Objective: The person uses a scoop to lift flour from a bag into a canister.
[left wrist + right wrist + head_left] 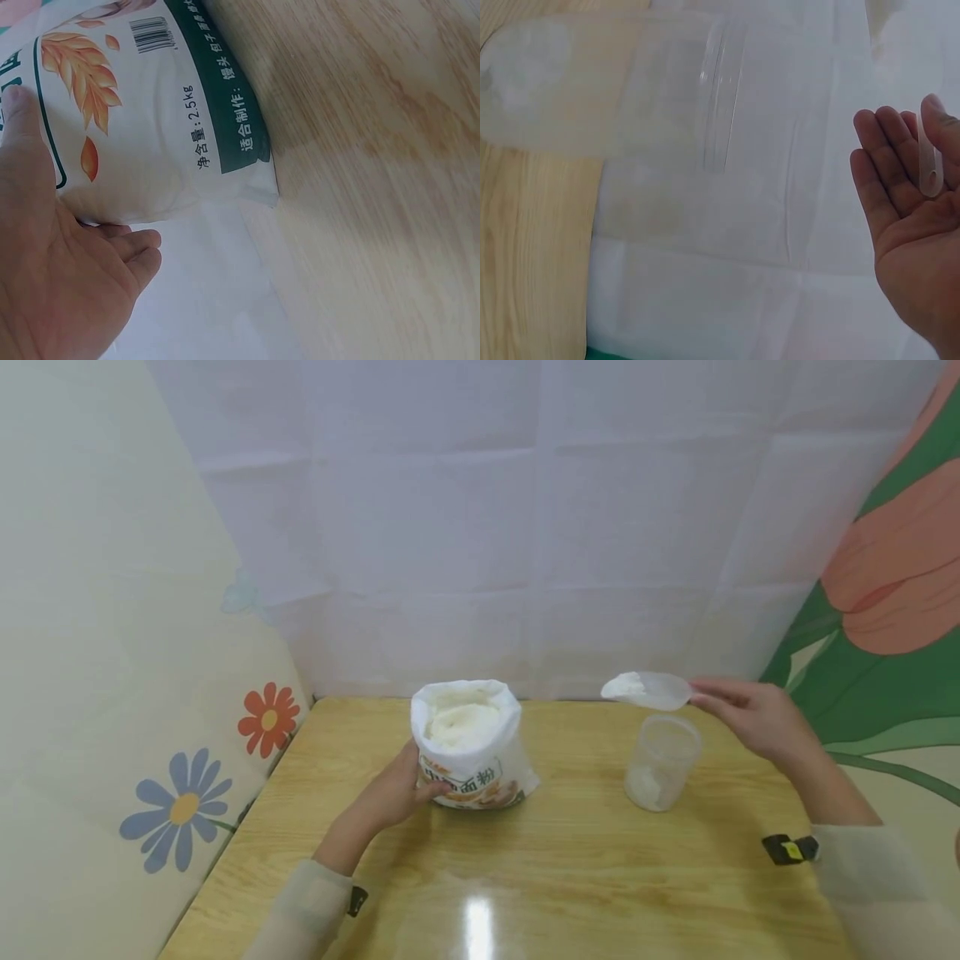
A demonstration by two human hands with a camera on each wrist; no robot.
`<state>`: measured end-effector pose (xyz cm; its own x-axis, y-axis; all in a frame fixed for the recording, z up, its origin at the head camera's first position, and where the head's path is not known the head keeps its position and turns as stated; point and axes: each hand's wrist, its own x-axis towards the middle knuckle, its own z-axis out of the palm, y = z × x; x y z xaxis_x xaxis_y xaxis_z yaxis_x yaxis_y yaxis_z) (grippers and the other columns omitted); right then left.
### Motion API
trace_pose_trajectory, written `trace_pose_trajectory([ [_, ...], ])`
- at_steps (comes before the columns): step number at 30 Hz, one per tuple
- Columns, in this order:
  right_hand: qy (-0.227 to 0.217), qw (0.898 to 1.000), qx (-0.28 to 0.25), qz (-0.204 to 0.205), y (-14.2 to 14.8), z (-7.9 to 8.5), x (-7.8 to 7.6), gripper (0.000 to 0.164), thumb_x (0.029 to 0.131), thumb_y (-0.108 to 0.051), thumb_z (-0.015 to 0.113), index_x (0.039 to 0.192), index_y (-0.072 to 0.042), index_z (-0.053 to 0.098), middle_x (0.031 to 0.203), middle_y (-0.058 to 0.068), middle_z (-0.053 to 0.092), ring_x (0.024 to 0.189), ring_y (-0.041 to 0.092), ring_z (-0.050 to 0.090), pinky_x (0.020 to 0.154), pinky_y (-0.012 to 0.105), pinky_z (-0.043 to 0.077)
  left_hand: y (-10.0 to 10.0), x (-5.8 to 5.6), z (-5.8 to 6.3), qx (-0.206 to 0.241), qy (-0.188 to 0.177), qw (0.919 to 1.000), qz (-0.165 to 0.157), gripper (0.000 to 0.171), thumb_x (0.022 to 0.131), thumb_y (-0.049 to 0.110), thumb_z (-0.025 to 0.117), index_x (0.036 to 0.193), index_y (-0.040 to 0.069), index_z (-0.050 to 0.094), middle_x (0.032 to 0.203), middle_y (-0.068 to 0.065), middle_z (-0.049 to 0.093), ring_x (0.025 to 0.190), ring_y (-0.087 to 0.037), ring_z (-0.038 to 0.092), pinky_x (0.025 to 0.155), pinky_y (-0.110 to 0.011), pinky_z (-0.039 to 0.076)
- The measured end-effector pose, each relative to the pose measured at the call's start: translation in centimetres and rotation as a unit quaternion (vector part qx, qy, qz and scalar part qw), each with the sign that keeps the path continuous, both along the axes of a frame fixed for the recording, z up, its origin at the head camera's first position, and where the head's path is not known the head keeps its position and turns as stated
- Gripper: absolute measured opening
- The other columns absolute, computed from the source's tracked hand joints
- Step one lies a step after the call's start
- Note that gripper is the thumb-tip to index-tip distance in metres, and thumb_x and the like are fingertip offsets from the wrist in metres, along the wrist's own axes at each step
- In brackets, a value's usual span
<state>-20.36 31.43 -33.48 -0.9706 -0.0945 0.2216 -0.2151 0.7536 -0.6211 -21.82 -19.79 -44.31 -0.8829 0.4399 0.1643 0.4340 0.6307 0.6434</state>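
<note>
An opened white flour bag with printed lettering stands on the table, flour showing in its rolled-down mouth. My left hand holds the bag's left side, thumb across the front; in the left wrist view its other fingers reach round the edge. With my right hand I pinch the handle of a translucent scoop. White flour lies in the scoop's front end. Below the scoop stands a clear open jar with some flour low inside. In the right wrist view the scoop handle lies between thumb and fingers.
The wooden table bears the bag and the jar. A white cloth hangs behind it. Walls with painted flowers stand on both sides. A dark strap is at the right wrist.
</note>
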Motion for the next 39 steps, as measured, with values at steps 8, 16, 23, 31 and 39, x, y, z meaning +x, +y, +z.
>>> trace_pose_trajectory([
  [8,-0.017,0.999,0.018,-0.029,3.1,-0.2,1.3,0.056,0.104,-0.044,0.055,0.141,-0.002,0.057,0.138,0.031,0.055,0.121,0.055,0.05,0.085,0.069,0.047,0.1,-0.2,-0.1,-0.008,0.011,0.9999,0.001,0.097,0.09,0.038,0.075,0.161,0.025,0.01,0.155,-0.001,0.039,0.147,-0.021,0.036,0.123,-0.043,0.029],
  [16,-0.047,0.997,0.035,-0.053,5.4,-1.0,2.5,0.061,0.104,-0.046,0.053,0.144,0.0,0.053,0.14,0.037,0.049,0.122,0.06,0.045,0.082,0.07,0.046,0.3,-0.2,0.2,-0.016,0.01,0.9998,0.01,0.098,0.09,0.039,0.076,0.161,0.026,0.01,0.154,0.001,0.04,0.146,-0.019,0.037,0.122,-0.043,0.03],
  [23,-0.045,0.994,0.068,-0.07,6.7,-1.9,2.8,0.066,0.105,-0.05,0.049,0.144,0.003,0.05,0.143,0.041,0.042,0.12,0.064,0.043,0.082,0.076,0.044,0.3,-0.3,0.4,-0.015,0.009,0.9998,0.007,0.093,0.09,0.036,0.076,0.159,0.023,0.014,0.152,0.0,0.042,0.146,-0.02,0.037,0.122,-0.044,0.03],
  [31,-0.029,0.994,0.095,-0.054,7.1,-2.2,2.9,0.058,0.105,-0.042,0.053,0.141,0.004,0.054,0.134,0.039,0.052,0.114,0.065,0.048,0.076,0.072,0.047,0.1,-0.3,0.3,-0.008,0.009,0.9999,-0.003,0.089,0.09,0.034,0.076,0.158,0.024,0.019,0.152,0.003,0.041,0.145,-0.017,0.037,0.122,-0.042,0.03],
  [39,0.041,0.995,0.088,-0.031,7.2,-3.4,3.2,0.044,0.103,-0.03,0.062,0.132,0.003,0.064,0.121,0.034,0.063,0.11,0.062,0.054,0.076,0.068,0.047,0.0,-0.3,0.0,-0.004,-0.004,1.0,0.007,0.089,0.09,0.034,0.077,0.157,0.027,0.018,0.151,0.004,0.042,0.145,-0.018,0.038,0.122,-0.043,0.03],
])
